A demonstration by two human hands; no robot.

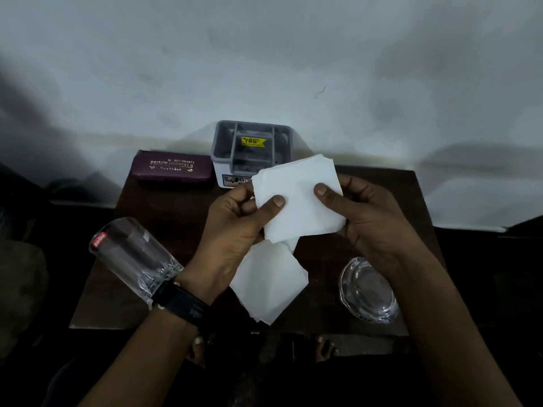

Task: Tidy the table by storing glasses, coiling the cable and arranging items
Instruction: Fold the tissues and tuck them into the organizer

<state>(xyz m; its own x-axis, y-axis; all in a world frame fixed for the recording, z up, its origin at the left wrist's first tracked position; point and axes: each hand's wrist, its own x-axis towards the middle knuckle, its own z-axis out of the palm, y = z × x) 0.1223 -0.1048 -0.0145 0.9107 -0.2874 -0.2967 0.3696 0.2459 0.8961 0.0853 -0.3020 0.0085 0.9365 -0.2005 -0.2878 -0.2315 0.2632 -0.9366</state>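
Both hands hold a small stack of white paper napkins (299,198) above the middle of the dark wooden table (164,218). My left hand (235,227) pinches its left edge with the thumb on top. My right hand (370,215) grips the right edge the same way. More white napkins (269,284) lie on the table below. A closed maroon glasses case (174,168) with gold lettering rests at the back left. A grey compartment organiser (251,151) with a yellow price sticker stands at the back centre. No cable is visible.
A clear drinking glass (132,257) with a red label stands at the left, next to my wrist with its black watch. A clear glass ashtray (368,290) sits at the front right. A pale wall rises behind the table. Toes show below the front edge.
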